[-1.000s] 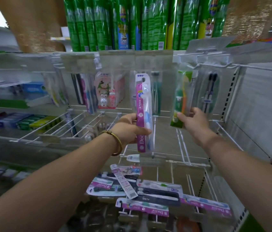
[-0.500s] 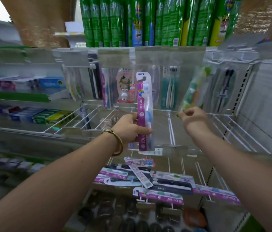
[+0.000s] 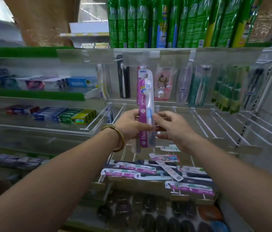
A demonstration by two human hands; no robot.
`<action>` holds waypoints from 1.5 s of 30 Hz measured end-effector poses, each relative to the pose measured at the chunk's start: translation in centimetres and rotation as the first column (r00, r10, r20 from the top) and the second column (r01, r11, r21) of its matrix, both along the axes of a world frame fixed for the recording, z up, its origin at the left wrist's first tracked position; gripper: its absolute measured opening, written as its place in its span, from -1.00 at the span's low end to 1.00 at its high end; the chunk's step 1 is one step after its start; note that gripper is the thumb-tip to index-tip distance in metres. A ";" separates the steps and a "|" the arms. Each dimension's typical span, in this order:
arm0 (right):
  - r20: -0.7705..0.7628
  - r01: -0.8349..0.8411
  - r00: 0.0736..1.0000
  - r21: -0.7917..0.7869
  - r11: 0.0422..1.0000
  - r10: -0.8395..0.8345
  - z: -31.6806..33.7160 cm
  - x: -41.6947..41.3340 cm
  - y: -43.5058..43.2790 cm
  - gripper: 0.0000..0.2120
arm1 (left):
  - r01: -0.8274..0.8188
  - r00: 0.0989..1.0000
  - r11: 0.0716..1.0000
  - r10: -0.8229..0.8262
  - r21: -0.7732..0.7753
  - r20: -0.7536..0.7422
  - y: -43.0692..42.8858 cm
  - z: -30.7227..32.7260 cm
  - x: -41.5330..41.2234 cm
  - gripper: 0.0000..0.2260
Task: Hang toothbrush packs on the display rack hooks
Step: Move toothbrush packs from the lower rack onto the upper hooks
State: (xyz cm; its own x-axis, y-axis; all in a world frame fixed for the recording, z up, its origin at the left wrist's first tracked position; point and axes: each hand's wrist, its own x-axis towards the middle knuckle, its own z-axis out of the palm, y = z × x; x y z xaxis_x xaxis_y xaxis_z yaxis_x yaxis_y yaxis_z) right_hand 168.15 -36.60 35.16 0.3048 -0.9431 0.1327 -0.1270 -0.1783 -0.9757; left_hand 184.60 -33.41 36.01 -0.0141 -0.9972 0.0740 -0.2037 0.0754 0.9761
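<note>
The light is bright and even and seems to come from above; shadows are soft and weak. The green packages (image 3: 165, 22) at the top carry white streaks of glare, and the clear label strips (image 3: 148, 55) below them look milky. The dark goods (image 3: 148, 218) at the bottom edge lie in dim shade. Motion blur smears nearly everything, most strongly the toothpaste boxes (image 3: 68, 114) at the left and the hanging packs (image 3: 227, 91) at the right. The pink toothbrush pack (image 3: 146, 104) in the middle is the sharpest, its print partly readable. The wide lens bends the shelf edges (image 3: 31, 96) and stretches the left forearm (image 3: 48, 178) and the right forearm (image 3: 242, 181).
</note>
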 end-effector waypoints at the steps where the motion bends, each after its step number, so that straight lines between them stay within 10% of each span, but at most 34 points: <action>1: 0.022 -0.015 1.000 -0.005 1.000 0.015 0.0 1.1 0.6 -0.81 | 0.016 1.000 1.000 -0.016 -0.004 0.003 0.3 0.0 0.8 -0.69; 45: 0.155 0.218 0.965 -0.009 0.976 -0.214 2.7 8.5 -3.2 -0.95 | -0.010 1.000 0.995 0.007 -0.104 -0.027 -4.0 2.8 7.5 -0.78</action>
State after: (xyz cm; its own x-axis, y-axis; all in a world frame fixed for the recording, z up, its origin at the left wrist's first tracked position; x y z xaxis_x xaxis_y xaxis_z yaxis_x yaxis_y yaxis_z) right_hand 176.63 -39.80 37.82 0.0687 -0.9800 0.1869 -0.0161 -0.1885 -0.9819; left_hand 192.07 -37.40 38.78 -0.0023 -0.9842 0.1773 -0.1785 0.1749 0.9683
